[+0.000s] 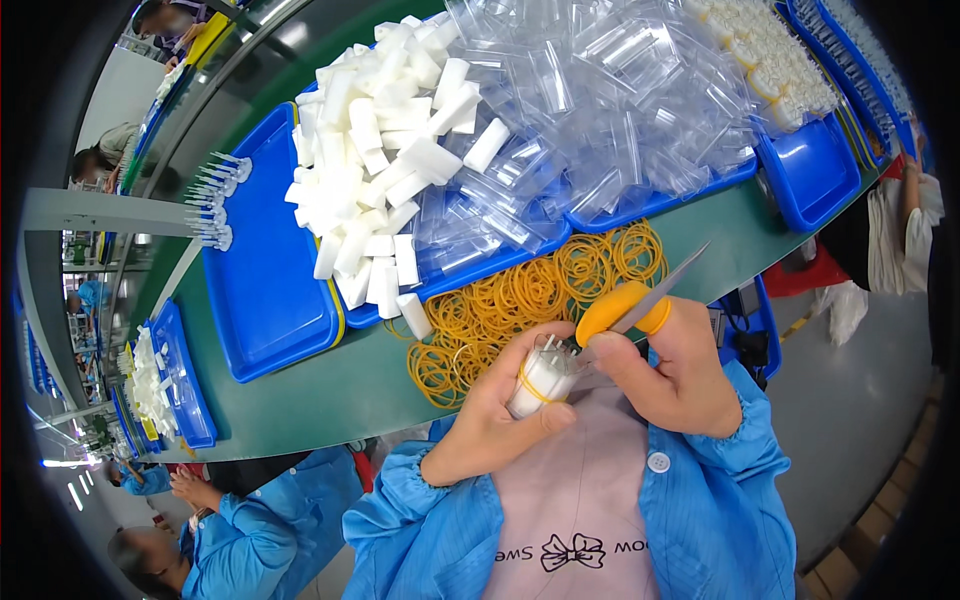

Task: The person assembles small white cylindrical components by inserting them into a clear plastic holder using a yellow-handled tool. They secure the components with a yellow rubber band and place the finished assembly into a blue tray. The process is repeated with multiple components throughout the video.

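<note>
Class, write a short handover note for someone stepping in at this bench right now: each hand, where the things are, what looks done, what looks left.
Left hand: grips a small clear packet with a white piece inside, a yellow rubber band around it.
Right hand: holds orange-handled scissors, blades pointing up and away; fingertips touch the packet.
On the green belt: loose yellow rubber bands. Blue trays behind hold white foam blocks and empty clear packets.
Done: this packet is filled and banded.
Left: large piles of blocks and packets remain.

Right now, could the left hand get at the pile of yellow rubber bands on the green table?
Probably not freely: the left hand is wrapped around a small clear banded bundle, though the rubber bands lie uncovered just beyond it.
</note>
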The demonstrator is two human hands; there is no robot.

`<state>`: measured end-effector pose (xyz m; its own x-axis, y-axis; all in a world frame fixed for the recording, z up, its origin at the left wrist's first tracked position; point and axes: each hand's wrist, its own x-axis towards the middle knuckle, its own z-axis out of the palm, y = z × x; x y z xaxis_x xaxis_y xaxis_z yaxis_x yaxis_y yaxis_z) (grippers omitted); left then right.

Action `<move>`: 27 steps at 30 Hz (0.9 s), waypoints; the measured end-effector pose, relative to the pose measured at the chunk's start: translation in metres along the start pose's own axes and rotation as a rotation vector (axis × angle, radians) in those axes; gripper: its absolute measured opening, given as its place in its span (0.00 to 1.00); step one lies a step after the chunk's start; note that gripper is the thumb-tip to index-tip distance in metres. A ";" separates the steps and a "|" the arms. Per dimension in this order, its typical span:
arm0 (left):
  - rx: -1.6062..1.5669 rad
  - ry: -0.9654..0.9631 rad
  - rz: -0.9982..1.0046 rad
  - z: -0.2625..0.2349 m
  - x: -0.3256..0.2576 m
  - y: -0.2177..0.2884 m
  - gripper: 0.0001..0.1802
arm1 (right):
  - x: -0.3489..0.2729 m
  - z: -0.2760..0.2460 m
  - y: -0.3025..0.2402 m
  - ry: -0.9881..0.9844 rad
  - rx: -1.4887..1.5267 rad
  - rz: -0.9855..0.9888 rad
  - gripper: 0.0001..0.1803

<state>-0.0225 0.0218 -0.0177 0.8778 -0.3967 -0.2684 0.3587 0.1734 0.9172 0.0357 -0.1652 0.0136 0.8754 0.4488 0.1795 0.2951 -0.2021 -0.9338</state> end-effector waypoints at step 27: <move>-0.342 0.035 -0.036 -0.005 0.001 -0.001 0.38 | 0.006 0.004 -0.005 0.168 0.201 0.011 0.06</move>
<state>-0.0206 0.0263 -0.0203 0.8707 -0.3779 -0.3146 0.4704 0.4538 0.7568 0.0380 -0.1582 0.0179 0.9344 0.2935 0.2018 0.2175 -0.0215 -0.9758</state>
